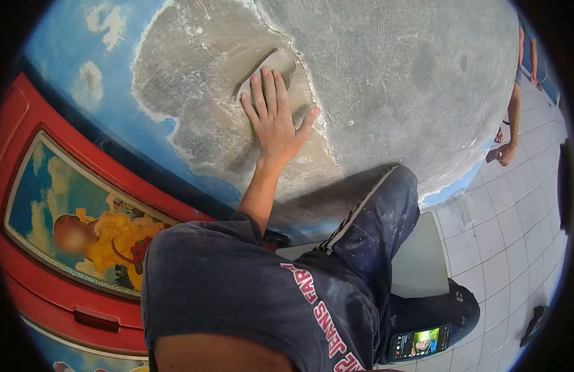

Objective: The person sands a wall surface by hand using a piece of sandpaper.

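A glossy red cabinet frames a painted panel. Blue paint ends raggedly at a chalky, pitted grey patch. There the left hand lies flat, thumb spread, over a thin, round-ended grey pad. Smoother, scratched grey surface follows, then pale tiles. The right hand is outside the view; I cannot tell its state.

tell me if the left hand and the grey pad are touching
Touching: the head view shows the left hand lying over the grey pad, its fingers flat across the pad's face with no gap showing.
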The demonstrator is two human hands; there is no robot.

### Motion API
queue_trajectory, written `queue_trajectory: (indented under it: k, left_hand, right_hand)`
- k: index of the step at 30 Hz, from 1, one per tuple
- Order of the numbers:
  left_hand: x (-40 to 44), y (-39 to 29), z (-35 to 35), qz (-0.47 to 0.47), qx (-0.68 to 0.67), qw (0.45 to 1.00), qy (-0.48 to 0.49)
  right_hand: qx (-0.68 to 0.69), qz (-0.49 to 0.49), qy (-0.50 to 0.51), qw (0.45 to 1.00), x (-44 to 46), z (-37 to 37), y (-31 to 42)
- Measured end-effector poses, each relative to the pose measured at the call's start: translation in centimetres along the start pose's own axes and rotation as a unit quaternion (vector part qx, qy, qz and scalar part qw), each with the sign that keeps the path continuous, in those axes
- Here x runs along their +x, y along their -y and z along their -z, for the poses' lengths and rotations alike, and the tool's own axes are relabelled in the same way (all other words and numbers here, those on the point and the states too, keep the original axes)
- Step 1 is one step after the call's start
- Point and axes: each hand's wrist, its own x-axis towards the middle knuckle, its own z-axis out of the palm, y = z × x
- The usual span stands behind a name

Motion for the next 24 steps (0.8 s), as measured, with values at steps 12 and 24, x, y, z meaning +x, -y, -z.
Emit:
queue_trajectory:
  k: [12,24]
  left_hand:
    - [0.02,-0.03,0.13,0.0,-0.008,1.0,-0.005]
    - [0.02,0.14,-0.06,-0.01,-0.009,1.0,-0.01]
  right_hand:
    - [0.006,0.0,0.023,1.0,0.2,0.03,0.08]
    - [0.012,-0.006,0.022,1.0,0.06,0.28,0.12]
